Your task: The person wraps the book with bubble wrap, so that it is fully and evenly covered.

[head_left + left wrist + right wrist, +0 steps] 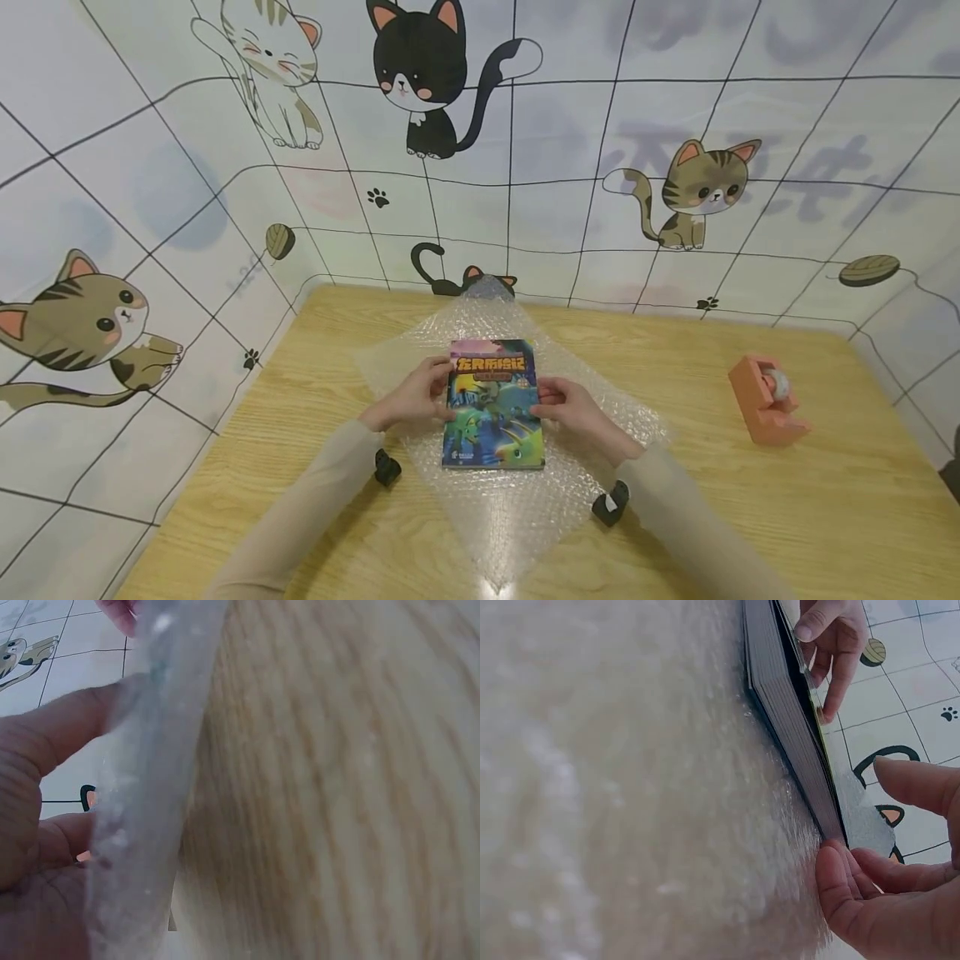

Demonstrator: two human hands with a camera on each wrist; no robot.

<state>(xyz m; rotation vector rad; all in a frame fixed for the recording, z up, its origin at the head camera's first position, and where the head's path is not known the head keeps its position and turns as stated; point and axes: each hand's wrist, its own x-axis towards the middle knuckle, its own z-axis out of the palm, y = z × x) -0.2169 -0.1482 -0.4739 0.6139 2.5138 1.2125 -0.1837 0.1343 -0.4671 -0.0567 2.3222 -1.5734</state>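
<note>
A colorful book (491, 429) with a cartoon cover lies face up on a sheet of bubble wrap (498, 517). My left hand (416, 393) holds the book's left side, fingertips at its upper edge and thumb lower down. My right hand (573, 410) holds the right side with curled fingers. In the right wrist view, curled fingers (836, 881) touch the near end of the book's page block (787, 697), and the thumb stands off from it. Raised bubble wrap (154, 787) covers part of my left hand (45, 780) in the left wrist view.
A pink tape dispenser (768, 404) with a roll of tape stands at the right on the wooden table (840, 500). Behind and left of the table hangs a white cat-print backdrop (570, 183). The wrap's far corner reaches the back edge.
</note>
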